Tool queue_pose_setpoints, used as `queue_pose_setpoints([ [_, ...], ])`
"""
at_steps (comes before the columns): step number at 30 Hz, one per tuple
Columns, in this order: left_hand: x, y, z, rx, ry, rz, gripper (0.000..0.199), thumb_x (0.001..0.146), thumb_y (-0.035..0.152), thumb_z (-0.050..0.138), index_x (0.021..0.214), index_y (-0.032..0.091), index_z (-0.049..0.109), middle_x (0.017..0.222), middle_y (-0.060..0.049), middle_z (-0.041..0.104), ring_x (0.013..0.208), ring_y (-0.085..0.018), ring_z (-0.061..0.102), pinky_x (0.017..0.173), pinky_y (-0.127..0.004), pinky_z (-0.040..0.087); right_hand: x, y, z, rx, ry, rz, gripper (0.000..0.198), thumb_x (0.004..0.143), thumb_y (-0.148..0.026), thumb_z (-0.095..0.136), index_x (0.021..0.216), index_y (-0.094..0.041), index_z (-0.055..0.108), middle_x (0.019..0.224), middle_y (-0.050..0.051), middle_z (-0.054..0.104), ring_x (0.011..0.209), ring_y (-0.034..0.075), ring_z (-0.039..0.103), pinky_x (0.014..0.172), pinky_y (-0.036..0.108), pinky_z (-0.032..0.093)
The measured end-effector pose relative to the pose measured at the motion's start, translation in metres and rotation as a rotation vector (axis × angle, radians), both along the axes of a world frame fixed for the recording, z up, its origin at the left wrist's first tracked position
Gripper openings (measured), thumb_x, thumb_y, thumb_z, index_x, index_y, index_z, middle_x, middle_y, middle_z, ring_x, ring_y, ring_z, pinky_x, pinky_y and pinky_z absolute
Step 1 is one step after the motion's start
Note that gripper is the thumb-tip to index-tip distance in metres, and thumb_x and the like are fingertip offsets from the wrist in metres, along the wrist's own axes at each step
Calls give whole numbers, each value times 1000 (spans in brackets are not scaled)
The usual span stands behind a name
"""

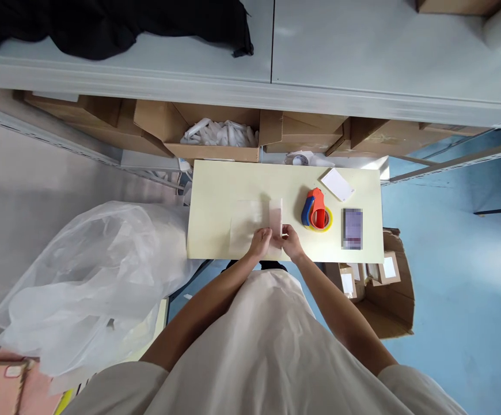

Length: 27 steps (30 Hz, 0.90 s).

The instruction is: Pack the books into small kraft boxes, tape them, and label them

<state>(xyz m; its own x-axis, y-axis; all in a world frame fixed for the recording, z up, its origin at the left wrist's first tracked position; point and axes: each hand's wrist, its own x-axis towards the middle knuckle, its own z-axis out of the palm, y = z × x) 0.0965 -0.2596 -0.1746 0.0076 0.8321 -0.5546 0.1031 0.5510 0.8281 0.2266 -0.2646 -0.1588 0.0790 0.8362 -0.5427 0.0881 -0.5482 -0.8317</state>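
Observation:
A thin, see-through whitish sheet (246,222) lies flat near the front edge of the pale yellow table (211,184); whether it is a bag or a single layer I cannot tell. Along its right side runs a folded pinkish-white strip (276,212). My left hand (260,242) is closed with its fingertips on the strip's left side. Facing it, my right hand (292,242) pinches the strip's right edge. To the right stands a red and blue tape dispenser (315,208) with a yellow-rimmed roll, apart from both hands.
Right of the dispenser lie a white card stack (337,184) and a blurred purple rectangular thing (352,229). Behind the table, an open carton (216,151) holds white pieces under a grey shelf (233,80). A large plastic bag (95,265) bulges at left; another carton (388,311) stands at right.

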Motion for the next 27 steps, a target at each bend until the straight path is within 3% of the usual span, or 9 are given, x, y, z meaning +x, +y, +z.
queue_pose_setpoints([
  [3,-15,0,6,27,-19,33,30,84,46,49,92,20,62,88,-4,66,87,-19,62,77,-31,50,-27,-2,-1,55,-31,70,42,64,-39,65,99,-21,50,92,2,57,63,11,55,55,28,49],
  [7,-38,0,3,-13,54,146,42,85,50,46,112,18,53,103,-8,64,96,-19,61,80,-29,48,-48,-9,-11,103,-194,108,45,66,-35,65,107,-19,53,109,10,55,89,20,59,75,37,52],
  [11,-53,4,-6,-87,146,143,41,84,49,48,105,16,56,103,-10,64,103,-21,58,83,-30,46,-41,-12,-25,23,-323,22,53,65,-29,64,116,-16,51,117,15,53,105,26,56,87,42,49],
  [15,-59,2,-6,-71,208,113,36,78,43,58,101,16,59,113,-13,59,118,-26,48,95,-35,39,-33,-8,-34,-98,-205,-23,58,65,-26,63,120,-17,48,117,14,56,98,22,60,82,38,51],
  [20,-58,-15,-2,-3,272,-33,43,73,36,62,112,20,58,123,-12,54,123,-26,44,106,-38,29,-38,-3,-39,-110,-121,-112,51,64,-24,61,115,-19,51,102,9,63,87,19,63,74,34,52],
  [27,-47,-21,-6,-44,182,-68,49,74,41,63,117,20,56,134,-12,49,130,-28,37,108,-41,28,-36,-1,-23,-101,-5,-110,31,63,-25,58,93,-17,55,82,3,62,72,16,61,63,31,52],
])
